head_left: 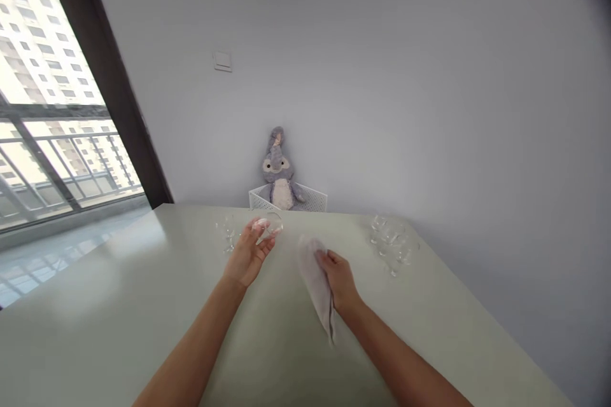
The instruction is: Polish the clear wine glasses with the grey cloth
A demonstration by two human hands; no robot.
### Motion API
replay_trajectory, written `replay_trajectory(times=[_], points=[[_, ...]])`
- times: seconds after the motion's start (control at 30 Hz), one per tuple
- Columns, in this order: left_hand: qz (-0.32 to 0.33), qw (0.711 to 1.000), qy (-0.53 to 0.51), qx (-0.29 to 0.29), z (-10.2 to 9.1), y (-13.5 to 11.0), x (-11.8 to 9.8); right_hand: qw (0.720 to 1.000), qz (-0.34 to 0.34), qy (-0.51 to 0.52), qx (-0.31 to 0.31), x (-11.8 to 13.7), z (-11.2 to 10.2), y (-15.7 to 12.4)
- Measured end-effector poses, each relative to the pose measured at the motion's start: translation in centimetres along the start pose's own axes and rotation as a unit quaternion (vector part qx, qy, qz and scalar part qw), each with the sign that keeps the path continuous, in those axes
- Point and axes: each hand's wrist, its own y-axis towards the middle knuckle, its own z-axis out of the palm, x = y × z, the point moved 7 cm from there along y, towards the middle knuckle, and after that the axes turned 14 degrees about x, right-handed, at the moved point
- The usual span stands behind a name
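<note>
Fingers of the left hand curl up around a clear glass, cupping it from below and from the near side so that it sits tilted in the palm, raised a little off the table. That hold leaves the open part of the glass turned toward the other hand. The right hand is closed on a pale cloth: the fingers pinch its upper part against the palm, and the loose end hangs down past the wrist toward the table. Bunched like this, the cloth offers a wad at the fingertips, which suits rubbing a surface. Glass and cloth are near each other but not touching; a strip of bare table shows between them.

More glasses stand on the table in two lots. One small group sits just left of the held glass, close to the left hand. A larger cluster stands well apart on the right, beyond the right hand. Keeping them on either side leaves the middle free for the hands. How many glasses each lot holds is hard to tell, since they are clear against a pale top.

Behind the far edge a grey plush toy sits in a white basket against the wall.
</note>
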Motion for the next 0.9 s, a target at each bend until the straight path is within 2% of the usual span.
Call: replay_trajectory(times=[0.03, 0.1, 0.17, 0.23, 0.37, 0.43, 0.53, 0.6, 0.67, 0.73, 0.8, 0.83, 0.9], points=[[0.001, 0.999, 0.035, 0.026, 1.0, 0.3, 0.3, 0.999, -0.016, 0.036, -0.027, 1.5, -1.0, 0.0], [0.005, 0.994, 0.093, 0.063, 2.7, 0.8, 1.3, 0.996, -0.059, 0.037, -0.055, 4.5, -2.0, -0.4], [0.014, 0.988, 0.128, 0.088, 4.1, 1.1, 2.4, 0.993, -0.113, -0.015, -0.011, 6.9, -1.4, -0.8], [0.019, 0.983, 0.148, 0.108, 5.2, 1.0, 3.4, 0.987, -0.135, -0.063, 0.062, 7.9, 0.0, -1.1], [-0.017, 0.968, 0.208, 0.138, 6.0, 0.5, 5.0, 0.976, -0.065, -0.063, 0.197, 6.2, 2.0, -1.2], [-0.031, 0.957, 0.252, 0.141, 5.9, 0.2, 5.2, 0.969, -0.031, -0.040, 0.243, 5.1, 2.5, -1.2], [-0.011, 0.938, 0.316, 0.144, 5.9, -0.2, 4.1, 0.972, -0.027, 0.036, 0.229, 4.7, 2.1, -0.7], [0.016, 0.918, 0.352, 0.181, 6.6, -0.5, 3.1, 0.970, -0.033, 0.136, 0.201, 4.9, 1.6, -0.4], [0.049, 0.893, 0.382, 0.233, 7.6, -0.9, 2.2, 0.954, -0.027, 0.236, 0.184, 5.1, 1.3, -0.3], [0.093, 0.874, 0.395, 0.267, 8.4, -1.4, 1.3, 0.944, -0.021, 0.275, 0.181, 5.4, 1.3, -0.7], [0.120, 0.869, 0.395, 0.273, 8.8, -1.7, 0.7, 0.953, -0.036, 0.226, 0.199, 5.9, 1.8, -1.3], [0.117, 0.870, 0.397, 0.266, 8.8, -1.7, 0.6, 0.962, -0.053, 0.168, 0.208, 6.1, 2.1, -1.7], [0.073, 0.867, 0.429, 0.244, 8.5, -1.6, 0.7, 0.971, -0.104, -0.026, 0.213, 6.6, 2.6, -2.5]])
